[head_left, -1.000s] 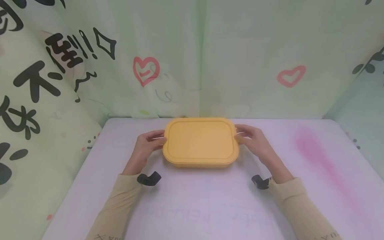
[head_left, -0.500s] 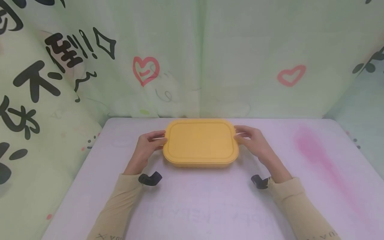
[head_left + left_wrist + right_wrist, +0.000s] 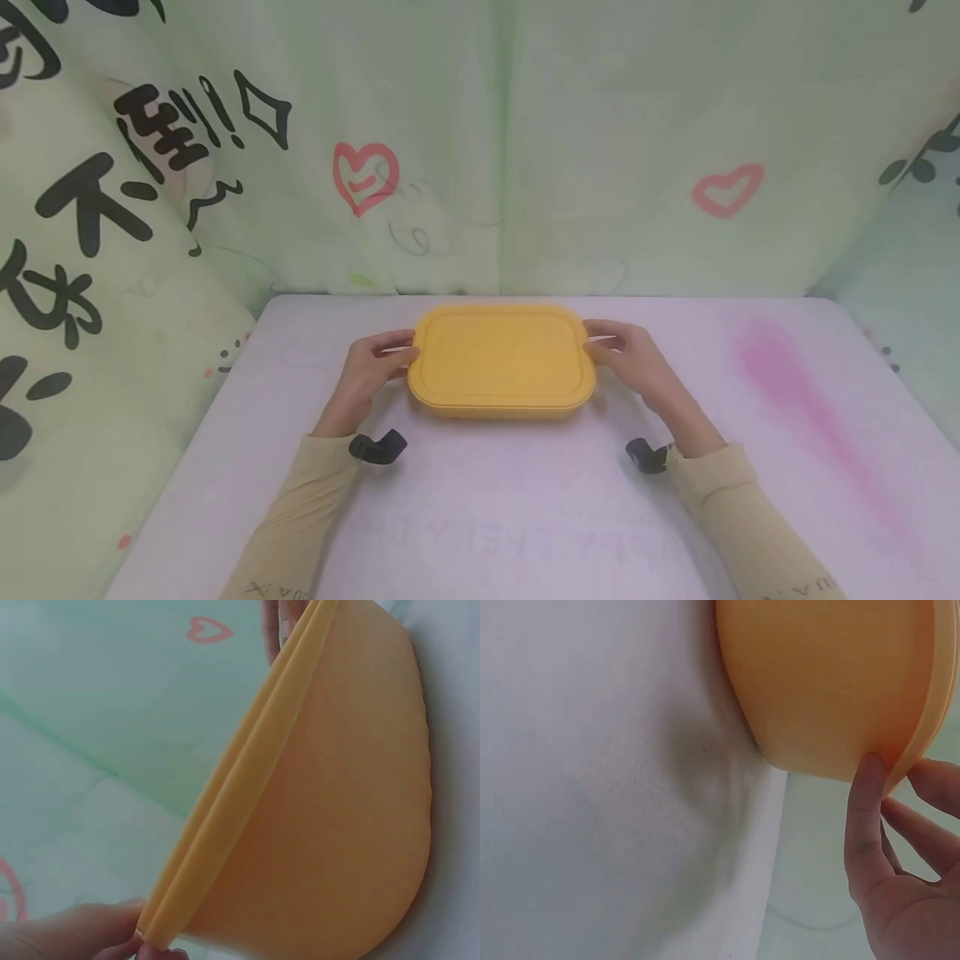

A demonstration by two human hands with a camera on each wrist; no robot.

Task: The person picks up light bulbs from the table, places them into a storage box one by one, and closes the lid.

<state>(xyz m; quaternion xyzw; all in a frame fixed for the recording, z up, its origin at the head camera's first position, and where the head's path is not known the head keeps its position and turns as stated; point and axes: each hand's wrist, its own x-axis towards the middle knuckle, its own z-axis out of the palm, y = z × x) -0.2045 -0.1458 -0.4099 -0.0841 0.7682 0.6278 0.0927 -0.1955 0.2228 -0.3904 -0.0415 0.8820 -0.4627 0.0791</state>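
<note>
A yellow rectangular lidded box (image 3: 501, 358) with rounded corners is at the far middle of the table. Its lid is on, so the inside is hidden. My left hand (image 3: 366, 371) pinches the rim at the box's left end; in the left wrist view, fingertips (image 3: 112, 921) close on the doubled rim. At the opposite end my right hand (image 3: 633, 360) pinches the rim, and the right wrist view has one digit (image 3: 866, 817) against the side wall with other fingers across the rim. The wall tapers down to a base close to the tabletop.
The pale table (image 3: 495, 500) carries a pink stain (image 3: 787, 383) on its right part. Behind it hangs a green cloth (image 3: 585, 125) with printed hearts, and lettered cloth (image 3: 90, 333) hangs on the left. A black strap piece (image 3: 378, 447) juts from each wrist.
The far edge of the yellow box has come lower and nearer, while its near edge stays in place. Both hands have shifted slightly toward me with it, keeping their grip.
</note>
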